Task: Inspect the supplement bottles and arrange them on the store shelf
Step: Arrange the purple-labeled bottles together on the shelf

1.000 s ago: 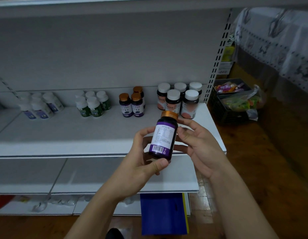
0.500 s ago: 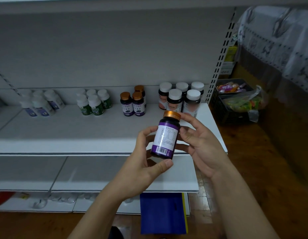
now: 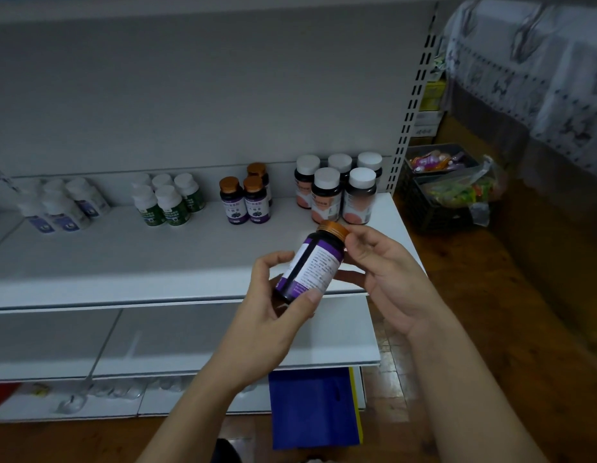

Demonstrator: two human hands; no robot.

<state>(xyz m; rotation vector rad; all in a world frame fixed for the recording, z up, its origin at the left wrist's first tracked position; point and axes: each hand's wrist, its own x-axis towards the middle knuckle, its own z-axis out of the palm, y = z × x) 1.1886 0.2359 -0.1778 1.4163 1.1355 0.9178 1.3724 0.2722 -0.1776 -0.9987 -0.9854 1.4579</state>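
Observation:
I hold a dark supplement bottle (image 3: 313,262) with a copper cap and a purple-and-white label in front of the white shelf (image 3: 123,262). It tilts to the right. My left hand (image 3: 273,302) grips its lower body, thumb across the base. My right hand (image 3: 387,275) pinches the cap and neck from the right. On the shelf behind stand three matching copper-capped purple bottles (image 3: 245,198), several white-capped dark bottles with pink labels (image 3: 337,188), several white bottles with green labels (image 3: 168,200), and several white bottles with blue labels (image 3: 61,205).
A lower white shelf (image 3: 340,335) juts out below my hands. A blue bag (image 3: 313,409) stands on the floor under it. Right of the slotted upright (image 3: 412,105) sits a black crate of packaged snacks (image 3: 447,192) on the wooden floor, beside a cloth-covered table (image 3: 537,68).
The bottle has been turned and tilted to the right, so the label's seam and side text now face me. My right fingers have moved up onto the cap.

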